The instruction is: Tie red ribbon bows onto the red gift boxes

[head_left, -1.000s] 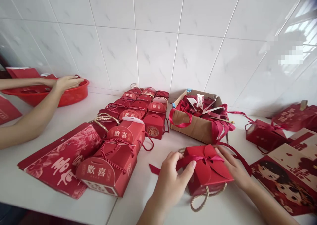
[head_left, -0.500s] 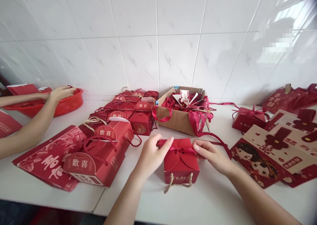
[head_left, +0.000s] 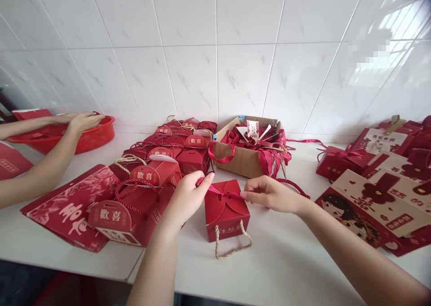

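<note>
A small red gift box (head_left: pixel 227 216) with a petal-shaped lid sits on the white counter before me. Its beige twisted rope handle (head_left: pixel 234 252) hangs down at the front. Across the lid runs a crimson ribbon (head_left: pixel 224 193), pulled out to both sides. My left hand (head_left: pixel 190 198), at the box's left edge, pinches one end of the ribbon between thumb and fingers. My right hand (head_left: pixel 269 193) grips the ribbon at the right of the lid, its fingers curled. Whether the ribbon is knotted in the middle is hard to make out.
Several red boxes (head_left: pixel 161 148) with rope handles and a flat red bag (head_left: pixel 77 207) lie left. Behind stands an open cardboard box (head_left: pixel 239 160) of ribbons. Printed gift bags (head_left: pixel 373 202) and a ribboned box (head_left: pixel 340 162) are right. A co-worker's hands (head_left: pixel 84 121) reach into a red basin (head_left: pixel 97 137).
Both my hands have moved apart and drawn the ribbon tauter across the lid. The box sits slightly further left in view, and its rope handle now hangs lower.
</note>
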A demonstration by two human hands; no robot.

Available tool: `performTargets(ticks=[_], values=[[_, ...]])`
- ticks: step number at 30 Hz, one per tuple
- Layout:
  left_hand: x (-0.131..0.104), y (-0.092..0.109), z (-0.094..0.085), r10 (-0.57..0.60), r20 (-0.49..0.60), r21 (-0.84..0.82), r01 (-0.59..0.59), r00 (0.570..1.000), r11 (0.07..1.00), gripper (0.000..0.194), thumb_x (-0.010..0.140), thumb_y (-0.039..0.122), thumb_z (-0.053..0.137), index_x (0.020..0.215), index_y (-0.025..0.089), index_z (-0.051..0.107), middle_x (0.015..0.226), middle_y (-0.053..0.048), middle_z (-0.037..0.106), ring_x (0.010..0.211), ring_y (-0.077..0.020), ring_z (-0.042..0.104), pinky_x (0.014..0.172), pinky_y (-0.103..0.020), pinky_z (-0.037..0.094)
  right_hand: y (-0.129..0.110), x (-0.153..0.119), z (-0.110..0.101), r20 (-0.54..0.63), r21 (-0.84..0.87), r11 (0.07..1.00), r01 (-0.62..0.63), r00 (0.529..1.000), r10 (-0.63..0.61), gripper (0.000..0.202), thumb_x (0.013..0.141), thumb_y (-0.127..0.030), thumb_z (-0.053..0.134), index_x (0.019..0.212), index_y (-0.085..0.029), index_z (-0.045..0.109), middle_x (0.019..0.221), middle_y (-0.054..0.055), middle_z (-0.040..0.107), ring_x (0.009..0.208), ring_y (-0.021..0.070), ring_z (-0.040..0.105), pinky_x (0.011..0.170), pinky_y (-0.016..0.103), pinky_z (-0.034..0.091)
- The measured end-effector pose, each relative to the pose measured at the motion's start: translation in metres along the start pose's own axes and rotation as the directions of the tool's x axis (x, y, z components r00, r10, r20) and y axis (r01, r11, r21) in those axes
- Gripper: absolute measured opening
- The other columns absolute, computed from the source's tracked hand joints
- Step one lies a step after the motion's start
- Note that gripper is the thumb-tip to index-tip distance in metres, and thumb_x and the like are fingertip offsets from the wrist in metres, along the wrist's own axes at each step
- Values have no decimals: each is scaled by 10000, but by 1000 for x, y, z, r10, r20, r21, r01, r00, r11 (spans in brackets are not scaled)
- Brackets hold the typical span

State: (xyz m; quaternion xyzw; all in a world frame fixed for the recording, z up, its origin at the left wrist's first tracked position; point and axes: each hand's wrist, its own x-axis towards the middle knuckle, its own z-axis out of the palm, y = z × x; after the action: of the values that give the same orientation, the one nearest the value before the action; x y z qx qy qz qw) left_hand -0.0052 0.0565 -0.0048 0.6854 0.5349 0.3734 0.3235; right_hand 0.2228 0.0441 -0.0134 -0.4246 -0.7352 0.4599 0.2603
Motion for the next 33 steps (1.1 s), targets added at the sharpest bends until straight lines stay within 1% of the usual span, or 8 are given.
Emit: performTargets(ticks=[3, 6, 9, 12, 17, 21, 28, 33], values=[[-4, 0, 5, 11, -8, 70, -10, 1000, 998, 419, 792, 435, 532, 581, 219, 242, 562, 53, 260, 490, -107, 256, 437, -238, 197, -11, 8, -12, 43, -152, 988, 11, 999, -4, 378, 783, -503, 606, 617, -191, 469, 569, -43, 391, 493, 88, 358, 427, 225, 276], [-6, 0, 13, 61, 2, 111, -61, 998, 992, 383, 763, 375, 565, 576, 216, 271, 584, 48, 301, 509, -113, 300, 456, -241, 236, -15, 11, -16, -21, -239, 971, 21, 999, -27, 368, 808, -465, 574, 599, -197, 435, 557, -44, 366, 481, 86, 341, 421, 228, 265], [-7, -4, 19, 97, 44, 159, -102, 994, 982, 337, 783, 348, 549, 586, 212, 313, 614, 40, 365, 539, -123, 361, 499, -248, 285, -12, 10, -13, 27, -225, 973, 41, 999, -35, 383, 841, -419, 531, 572, -197, 373, 558, -52, 327, 490, 81, 293, 443, 241, 234], [-7, -6, 21, 93, 70, 191, -105, 993, 976, 302, 801, 334, 534, 603, 211, 342, 649, 37, 404, 556, -125, 397, 528, -250, 308, -7, 10, -12, 98, -189, 979, 71, 994, -53, 369, 827, -348, 559, 562, -187, 359, 631, -46, 362, 533, 79, 316, 480, 247, 252], [-7, -5, 19, 99, 104, 155, -114, 990, 981, 291, 793, 313, 536, 601, 206, 345, 696, 32, 411, 587, -127, 413, 564, -247, 320, -7, 9, -14, 142, -170, 983, 72, 989, -48, 355, 772, -214, 594, 529, -175, 339, 710, -40, 342, 569, 76, 323, 506, 250, 262], [-8, -2, 18, 48, 109, 112, -60, 993, 992, 283, 765, 294, 561, 603, 203, 348, 714, 32, 406, 606, -127, 407, 568, -238, 313, -11, 7, -15, 183, -159, 985, 72, 982, -43, 372, 756, -164, 575, 482, -171, 323, 708, -33, 323, 580, 84, 320, 517, 261, 264], [-12, 4, 16, -29, 126, 58, 21, 992, 998, 254, 761, 304, 570, 640, 203, 371, 700, 42, 377, 598, -118, 362, 555, -235, 273, -14, 5, -17, 223, -179, 983, 42, 975, -1, 385, 767, -195, 605, 487, -161, 342, 761, -25, 324, 619, 89, 330, 565, 264, 297], [-12, 4, 14, -85, 142, 10, 84, 986, 996, 343, 788, 332, 550, 627, 205, 274, 635, 64, 253, 555, -102, 272, 551, -239, 238, -10, 9, -19, 219, -110, 993, 48, 976, -22, 466, 863, -360, 560, 488, -163, 365, 705, -31, 333, 604, 92, 326, 576, 271, 296]])
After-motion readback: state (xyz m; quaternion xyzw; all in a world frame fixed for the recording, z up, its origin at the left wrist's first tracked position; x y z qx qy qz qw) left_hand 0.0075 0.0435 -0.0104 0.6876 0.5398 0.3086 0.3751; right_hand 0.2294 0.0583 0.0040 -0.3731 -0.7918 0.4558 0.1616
